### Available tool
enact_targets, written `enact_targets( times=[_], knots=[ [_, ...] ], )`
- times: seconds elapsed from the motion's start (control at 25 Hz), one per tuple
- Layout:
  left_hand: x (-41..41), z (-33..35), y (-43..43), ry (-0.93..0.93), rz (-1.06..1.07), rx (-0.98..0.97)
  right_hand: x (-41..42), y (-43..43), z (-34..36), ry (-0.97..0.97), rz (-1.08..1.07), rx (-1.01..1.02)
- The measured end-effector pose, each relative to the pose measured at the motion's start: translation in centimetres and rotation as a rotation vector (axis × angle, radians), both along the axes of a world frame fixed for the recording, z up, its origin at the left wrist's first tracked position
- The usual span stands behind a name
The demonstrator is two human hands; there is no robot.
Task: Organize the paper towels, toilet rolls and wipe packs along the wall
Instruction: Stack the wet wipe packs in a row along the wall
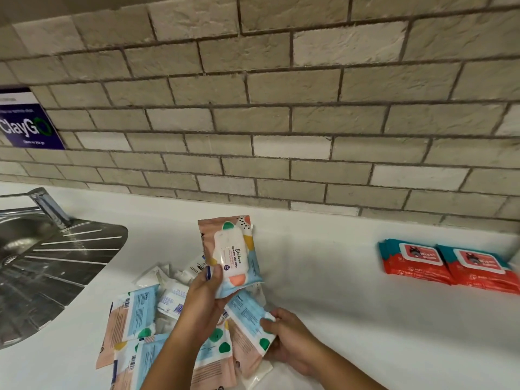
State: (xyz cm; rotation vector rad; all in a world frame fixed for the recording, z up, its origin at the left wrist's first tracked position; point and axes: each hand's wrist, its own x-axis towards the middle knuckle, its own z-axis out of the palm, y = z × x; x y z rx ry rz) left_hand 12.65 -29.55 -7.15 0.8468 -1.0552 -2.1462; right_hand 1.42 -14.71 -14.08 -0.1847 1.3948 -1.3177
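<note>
My left hand (204,298) holds a pastel wipe pack (235,250) upright above the white counter (351,319), its white lid facing me. My right hand (287,337) grips a second pastel wipe pack (247,319) that lies face down, blue and pink back showing. Below both hands a heap of several more pastel packs (132,319) is spread over the counter, mixed with small white tissue packets (168,299). Two red and teal wipe packs (413,261) (478,270) lie flat side by side at the wall on the right.
A steel sink with a ribbed drainboard (56,266) and a tap (47,205) takes up the left. A grey brick wall (281,122) runs along the back, with a blue sign (25,122) on it at the left.
</note>
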Motion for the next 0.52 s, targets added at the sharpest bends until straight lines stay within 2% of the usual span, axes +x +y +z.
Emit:
enact_targets(
  times=[0.16, 0.32, 0.4, 0.52],
  knots=[
    [0.4, -0.7, 2.3, 0.076, -0.038, 0.035, -2.1, 3.9, 0.5, -0.040, -0.146, -0.102],
    [-0.2, -2.0, 4.7, 0.049, -0.066, 0.052, -4.9, 8.8, 1.5, 0.073, -0.321, -0.111],
    [-1.1, -2.9, 6.1, 0.048, -0.097, 0.129, -5.9, 10.6, 2.3, 0.242, -0.367, -0.103],
    [-3.3, -3.8, 8.5, 0.039, -0.142, 0.296, -7.2, 13.2, 3.0, 0.722, -0.337, -0.111]
  ],
)
